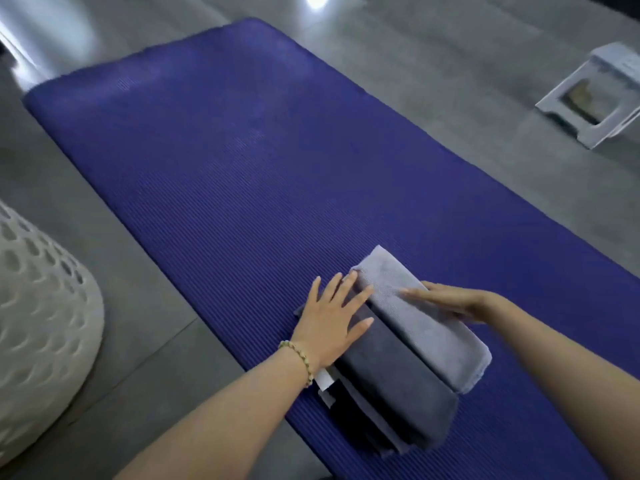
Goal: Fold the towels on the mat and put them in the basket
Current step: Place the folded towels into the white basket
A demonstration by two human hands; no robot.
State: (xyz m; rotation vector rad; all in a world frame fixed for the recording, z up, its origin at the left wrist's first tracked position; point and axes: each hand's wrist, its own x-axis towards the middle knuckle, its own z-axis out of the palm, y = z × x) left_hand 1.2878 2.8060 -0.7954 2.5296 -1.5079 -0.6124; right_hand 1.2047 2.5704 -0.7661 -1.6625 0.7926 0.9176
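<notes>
A folded light grey towel (429, 327) lies across a stack of folded dark grey towels (391, 400) near the front of the blue mat (242, 161). My left hand (332, 318) rests flat, fingers spread, on the left end of the stack and touches the light towel's edge. My right hand (450, 301) lies flat on top of the light towel with straight fingers. A white perforated basket (38, 306) stands on the floor at the left, off the mat.
The mat lies on a grey tiled floor (485, 81). A small white stool (595, 95) stands at the far right. A beaded bracelet (301, 362) is on my left wrist. A white label (323, 379) sticks out of the stack.
</notes>
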